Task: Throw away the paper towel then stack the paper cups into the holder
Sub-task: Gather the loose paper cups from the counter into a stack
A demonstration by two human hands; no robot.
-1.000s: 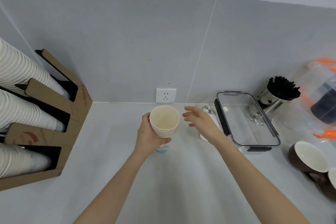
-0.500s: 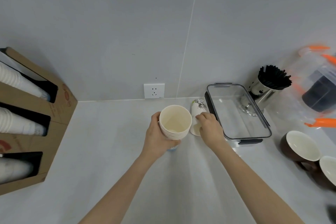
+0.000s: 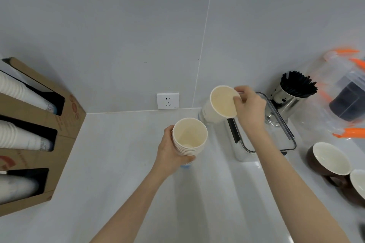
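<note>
My left hand [image 3: 169, 152] grips a stack of several nested white paper cups [image 3: 188, 137], mouth up, above the middle of the counter. My right hand [image 3: 249, 107] holds a single paper cup [image 3: 221, 104] by its rim, lifted and tilted with its mouth toward me, just right of and beyond the stack. The two do not touch. At the left stands the cardboard cup holder [image 3: 67, 116] with three slots, each holding a row of white cups. No paper towel is in view.
A clear glass dish [image 3: 284, 134] with black clips lies under my right forearm. Behind it stands a steel pot of black stirrers [image 3: 292, 94]. A plastic jar with orange clips [image 3: 347, 94] and brown mugs [image 3: 327, 160] sit at the right. A wall socket [image 3: 167, 100] is centred.
My right hand took hold of the cup that lay on its side by the glass dish and lifted it upright off the counter. The left hand kept the stack nearly still.
</note>
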